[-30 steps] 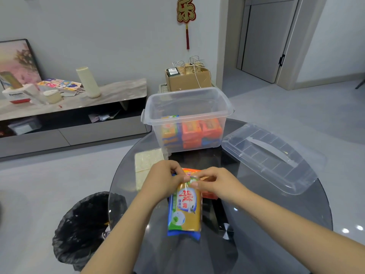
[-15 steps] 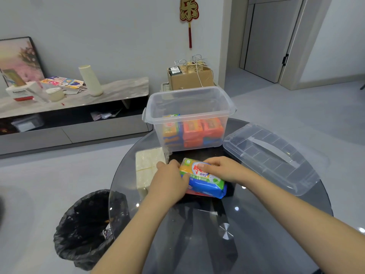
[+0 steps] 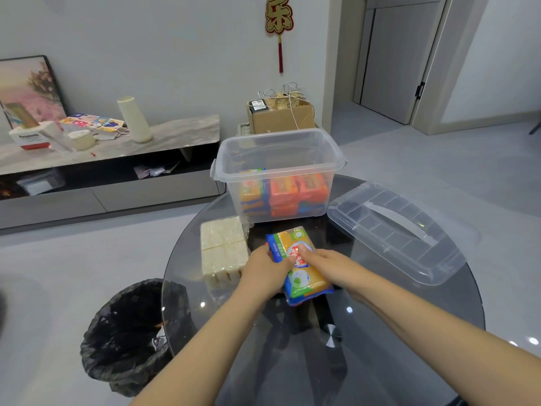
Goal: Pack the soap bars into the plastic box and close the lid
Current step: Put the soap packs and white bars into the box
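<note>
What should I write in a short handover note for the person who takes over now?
Left hand and right hand: both grip one wrapped soap pack on the glass table.
Plastic box: open, behind the pack, several soap packs inside.
Lid: off, lying right of the box.
Pale unwrapped bars: left of the hands, on the table.
Left: put in the held pack, perhaps the pale bars, then close the lid.

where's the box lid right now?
In the head view the clear lid lies flat on the round glass table, at its right side, just right of the open plastic box and beyond the right hand.
</note>
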### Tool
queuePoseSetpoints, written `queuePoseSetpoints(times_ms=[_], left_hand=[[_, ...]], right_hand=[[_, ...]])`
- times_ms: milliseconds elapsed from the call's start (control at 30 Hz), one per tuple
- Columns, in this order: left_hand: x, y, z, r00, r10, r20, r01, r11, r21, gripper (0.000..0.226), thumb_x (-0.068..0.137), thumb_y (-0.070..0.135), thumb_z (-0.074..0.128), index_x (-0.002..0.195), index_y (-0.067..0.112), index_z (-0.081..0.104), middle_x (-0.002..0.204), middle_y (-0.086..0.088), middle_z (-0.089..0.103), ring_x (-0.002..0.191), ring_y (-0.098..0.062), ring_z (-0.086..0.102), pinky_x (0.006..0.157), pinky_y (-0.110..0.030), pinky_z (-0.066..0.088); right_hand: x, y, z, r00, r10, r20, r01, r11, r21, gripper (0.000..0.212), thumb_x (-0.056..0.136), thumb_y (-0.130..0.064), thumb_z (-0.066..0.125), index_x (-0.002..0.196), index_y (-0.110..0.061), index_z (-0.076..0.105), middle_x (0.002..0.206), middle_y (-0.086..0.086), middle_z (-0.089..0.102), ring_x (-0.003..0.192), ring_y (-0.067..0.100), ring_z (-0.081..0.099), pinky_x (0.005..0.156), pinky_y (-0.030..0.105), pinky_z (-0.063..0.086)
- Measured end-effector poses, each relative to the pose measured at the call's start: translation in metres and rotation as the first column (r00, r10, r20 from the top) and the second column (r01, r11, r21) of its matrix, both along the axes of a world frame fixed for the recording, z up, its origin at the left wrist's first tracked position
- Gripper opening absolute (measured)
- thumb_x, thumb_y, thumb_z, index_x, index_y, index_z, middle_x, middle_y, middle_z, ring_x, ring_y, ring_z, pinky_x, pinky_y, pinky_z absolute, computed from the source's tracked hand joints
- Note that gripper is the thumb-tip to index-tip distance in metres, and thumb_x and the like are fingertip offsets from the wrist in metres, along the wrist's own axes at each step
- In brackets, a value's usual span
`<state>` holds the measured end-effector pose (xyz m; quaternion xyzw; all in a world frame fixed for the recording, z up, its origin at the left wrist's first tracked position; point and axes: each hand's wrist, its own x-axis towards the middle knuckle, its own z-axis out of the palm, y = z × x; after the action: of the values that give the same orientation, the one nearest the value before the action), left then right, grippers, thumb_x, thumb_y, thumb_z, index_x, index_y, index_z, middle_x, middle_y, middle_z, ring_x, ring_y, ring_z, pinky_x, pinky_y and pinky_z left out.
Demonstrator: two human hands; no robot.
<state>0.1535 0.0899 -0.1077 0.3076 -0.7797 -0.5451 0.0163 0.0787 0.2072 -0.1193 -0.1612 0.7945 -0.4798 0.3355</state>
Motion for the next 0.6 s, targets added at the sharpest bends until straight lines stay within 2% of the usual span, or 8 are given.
queuePoseSetpoints(times_ms=[133, 233, 300, 367, 400, 433, 533, 600], left_hand=[[0.0, 0.012, 0.006, 0.98, 0.09, -0.179, -0.075, 0.993, 0.092, 0.013, 0.09, 0.016, 0.058, 0.101, 0.015, 0.065, 0.104, -0.009, 0.073, 0.093, -0.025, 0.071, 0.091, -0.045, 0.055], [-0.003, 0.011, 0.018, 0.944, 0.176, -0.278, -0.111, 0.966, 0.234, 0.024, 0.096, 0.018, 0.049, 0.114, 0.016, 0.065, 0.104, -0.006, 0.072, 0.096, -0.024, 0.069, 0.093, -0.043, 0.054], [-0.01, 0.007, 0.027, 0.933, 0.192, -0.305, -0.081, 0.937, 0.341, 0.03, 0.098, 0.023, 0.044, 0.123, 0.026, 0.061, 0.117, -0.004, 0.07, 0.106, -0.025, 0.068, 0.096, -0.048, 0.052], [-0.017, 0.004, 0.036, 0.931, 0.16, -0.329, -0.017, 0.917, 0.398, 0.035, 0.098, 0.027, 0.044, 0.13, 0.037, 0.053, 0.125, -0.002, 0.067, 0.109, -0.027, 0.067, 0.094, -0.052, 0.053], [-0.02, 0.002, 0.042, 0.927, 0.145, -0.345, 0.011, 0.911, 0.413, 0.037, 0.098, 0.026, 0.045, 0.132, 0.038, 0.051, 0.126, -0.003, 0.066, 0.108, -0.028, 0.067, 0.091, -0.052, 0.054], [-0.025, 0.0, 0.048, 0.92, 0.14, -0.366, 0.027, 0.909, 0.417, 0.038, 0.098, 0.023, 0.046, 0.133, 0.037, 0.05, 0.125, -0.004, 0.066, 0.107, -0.029, 0.068, 0.088, -0.049, 0.056], [-0.038, -0.008, 0.07, 0.883, 0.121, -0.453, 0.061, 0.928, 0.368, 0.04, 0.097, 0.014, 0.047, 0.132, 0.035, 0.051, 0.122, -0.008, 0.067, 0.101, -0.028, 0.069, 0.076, -0.038, 0.06], [-0.049, -0.015, 0.086, 0.864, 0.108, -0.491, 0.064, 0.945, 0.32, 0.046, 0.097, 0.008, 0.045, 0.134, 0.035, 0.049, 0.121, -0.007, 0.067, 0.092, -0.024, 0.071, 0.061, -0.029, 0.06]], right_hand=[[-0.001, 0.003, 0.011, 0.998, -0.045, -0.053, 0.04, 0.996, -0.083, 0.034, 0.091, -0.049, 0.048, 0.075, -0.025, 0.067, 0.093, 0.005, 0.074, 0.082, 0.017, 0.07, 0.091, 0.033, 0.053], [-0.004, 0.003, 0.025, 0.991, -0.112, -0.075, 0.098, 0.981, -0.169, 0.031, 0.09, -0.047, 0.051, 0.079, -0.024, 0.069, 0.094, 0.006, 0.075, 0.086, 0.019, 0.073, 0.089, 0.034, 0.056], [-0.009, 0.003, 0.038, 0.984, -0.166, -0.07, 0.146, 0.961, -0.236, 0.032, 0.091, -0.047, 0.05, 0.084, -0.022, 0.069, 0.085, 0.0, 0.075, 0.072, 0.01, 0.073, 0.074, 0.024, 0.059], [-0.014, 0.004, 0.054, 0.977, -0.201, -0.069, 0.172, 0.941, -0.292, 0.032, 0.092, -0.046, 0.048, 0.084, -0.022, 0.068, 0.075, -0.007, 0.072, 0.057, 0.0, 0.07, 0.056, 0.013, 0.055], [-0.018, 0.004, 0.061, 0.975, -0.202, -0.088, 0.167, 0.939, -0.299, 0.032, 0.092, -0.047, 0.048, 0.087, -0.022, 0.067, 0.075, -0.009, 0.071, 0.057, 0.0, 0.069, 0.053, 0.013, 0.054], [-0.022, 0.004, 0.07, 0.975, -0.194, -0.106, 0.154, 0.941, -0.3, 0.031, 0.092, -0.048, 0.048, 0.09, -0.023, 0.066, 0.077, -0.008, 0.071, 0.063, 0.003, 0.07, 0.056, 0.015, 0.055], [-0.032, 0.0, 0.096, 0.98, -0.17, -0.104, 0.129, 0.94, -0.316, 0.031, 0.089, -0.048, 0.052, 0.096, -0.021, 0.064, 0.091, -0.001, 0.074, 0.081, 0.016, 0.072, 0.078, 0.032, 0.059], [-0.042, -0.004, 0.112, 0.977, -0.191, -0.094, 0.15, 0.93, -0.335, 0.032, 0.089, -0.048, 0.053, 0.094, -0.019, 0.066, 0.094, 0.003, 0.076, 0.08, 0.018, 0.073, 0.079, 0.034, 0.059]])
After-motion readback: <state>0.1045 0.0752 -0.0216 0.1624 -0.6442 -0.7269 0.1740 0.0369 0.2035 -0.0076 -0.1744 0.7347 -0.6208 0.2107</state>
